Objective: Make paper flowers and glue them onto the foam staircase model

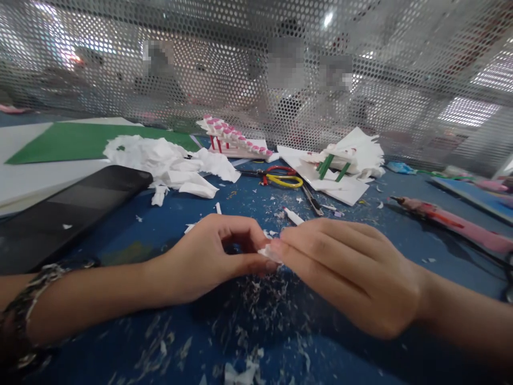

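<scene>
Between my two hands is a small white piece [266, 251], perhaps paper or tissue; fingers cover most of it. My left hand [218, 262] pinches it between thumb and forefinger. From the other side, the fingertips of my right hand [352, 267] press on the same piece. Just beyond my right fingers lies a slim white stick or rolled paper [294, 216]. Farther back are scissors with red and yellow handles [285, 181] and a pointed metal tool [312, 202].
Crumpled white tissue [148, 160], a dark phone-like slab [80, 214] and green sheet [96, 141] lie left. Behind stand a rack of pink-topped white pieces [236, 136] and a green-legged one [334, 166]. A pink glue gun-like tool [452, 219] lies right. A perforated metal screen [240, 64] closes the back.
</scene>
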Available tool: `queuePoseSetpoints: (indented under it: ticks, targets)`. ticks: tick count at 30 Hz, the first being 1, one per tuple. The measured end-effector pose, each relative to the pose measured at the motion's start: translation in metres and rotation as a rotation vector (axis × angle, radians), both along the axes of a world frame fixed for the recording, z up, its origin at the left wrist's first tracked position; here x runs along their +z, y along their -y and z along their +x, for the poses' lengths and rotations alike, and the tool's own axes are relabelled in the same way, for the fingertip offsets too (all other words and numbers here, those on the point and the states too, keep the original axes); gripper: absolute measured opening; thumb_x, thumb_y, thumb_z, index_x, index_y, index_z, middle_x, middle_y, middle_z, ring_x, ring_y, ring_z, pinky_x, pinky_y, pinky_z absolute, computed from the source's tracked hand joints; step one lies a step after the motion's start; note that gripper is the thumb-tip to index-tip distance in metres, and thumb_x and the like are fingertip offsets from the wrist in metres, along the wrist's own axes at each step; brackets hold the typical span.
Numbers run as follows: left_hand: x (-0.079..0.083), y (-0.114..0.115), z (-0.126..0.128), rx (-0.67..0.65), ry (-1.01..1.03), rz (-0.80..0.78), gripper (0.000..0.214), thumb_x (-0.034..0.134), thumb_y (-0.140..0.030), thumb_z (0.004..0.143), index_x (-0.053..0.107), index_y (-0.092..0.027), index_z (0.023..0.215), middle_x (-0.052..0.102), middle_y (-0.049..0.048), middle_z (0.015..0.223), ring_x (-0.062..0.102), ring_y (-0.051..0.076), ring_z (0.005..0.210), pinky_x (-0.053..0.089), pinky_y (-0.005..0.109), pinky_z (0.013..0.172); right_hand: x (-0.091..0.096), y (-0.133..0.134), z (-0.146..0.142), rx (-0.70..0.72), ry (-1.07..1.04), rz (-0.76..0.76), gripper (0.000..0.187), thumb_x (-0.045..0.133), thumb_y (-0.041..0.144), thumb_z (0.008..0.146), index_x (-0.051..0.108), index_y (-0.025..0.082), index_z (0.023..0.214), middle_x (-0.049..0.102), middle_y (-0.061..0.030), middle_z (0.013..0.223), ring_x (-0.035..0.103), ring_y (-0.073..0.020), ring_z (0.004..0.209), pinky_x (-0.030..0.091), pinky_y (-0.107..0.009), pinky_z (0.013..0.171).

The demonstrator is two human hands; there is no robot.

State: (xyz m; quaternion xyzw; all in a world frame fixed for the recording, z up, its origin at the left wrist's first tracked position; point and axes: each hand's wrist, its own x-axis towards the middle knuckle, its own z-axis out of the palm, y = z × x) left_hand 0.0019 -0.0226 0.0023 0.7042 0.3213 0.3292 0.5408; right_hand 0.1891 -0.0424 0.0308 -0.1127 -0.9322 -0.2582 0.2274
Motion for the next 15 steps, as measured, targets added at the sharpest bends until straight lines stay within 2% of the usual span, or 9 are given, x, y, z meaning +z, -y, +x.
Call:
queuePoseSetpoints:
  ticks: [2,5,10,12,15]
  targets:
    - [0.0,0.0,0.0,-0.013,0.007,0.033,0.011,0.065,-0.017,0.065,0.056,-0.015,0.059,0.059,-0.0063,0.057,0.052,0.004,0.054,0.042,0.011,0.052,0.0,-0.003,0.003,-0.018,0.021,0.055,0.029,0.03,0.014,0.087,0.059,0.013,0.082,0.064,-0.0079,0.082,0.056,-0.0156,0.076,0.048,-0.029,0.069]
    - [-0.001,0.001,-0.002,-0.002,-0.05,0.193,0.009,0.064,-0.019,0.068,0.059,-0.016,0.062,0.064,-0.0046,0.062,0.057,0.006,0.059,0.043,0.012,0.056,0.004,-0.011,0.007,-0.111,0.056,-0.002,0.024,0.035,0.013,0.085,0.058,0.013,0.084,0.064,-0.0072,0.081,0.056,-0.0141,0.073,0.048,-0.026,0.066]
    - [-0.004,0.001,-0.006,0.019,-0.19,0.728,0.006,0.06,-0.018,0.074,0.061,-0.017,0.068,0.068,-0.0046,0.067,0.059,0.007,0.062,0.041,0.017,0.064,0.011,-0.01,0.006,-0.225,-0.105,-0.122,0.015,0.042,0.015,0.083,0.057,0.017,0.084,0.064,-0.002,0.081,0.056,-0.0094,0.078,0.045,-0.021,0.073]
    - [-0.004,0.002,-0.007,0.032,-0.257,0.868,0.006,0.058,-0.018,0.076,0.06,-0.017,0.07,0.067,-0.0053,0.066,0.059,0.008,0.061,0.039,0.02,0.065,0.012,-0.006,0.004,-0.204,-0.07,-0.134,0.017,0.041,0.014,0.083,0.058,0.016,0.083,0.064,-0.0016,0.08,0.055,-0.0092,0.077,0.045,-0.021,0.072]
    - [-0.002,0.002,-0.006,0.058,-0.353,0.99,0.013,0.054,-0.021,0.079,0.058,-0.017,0.067,0.065,-0.0056,0.062,0.056,0.008,0.056,0.036,0.022,0.063,0.011,0.001,-0.001,-0.107,0.071,-0.146,0.027,0.033,0.013,0.086,0.058,0.015,0.077,0.063,-0.003,0.077,0.053,-0.0113,0.071,0.045,-0.023,0.065]
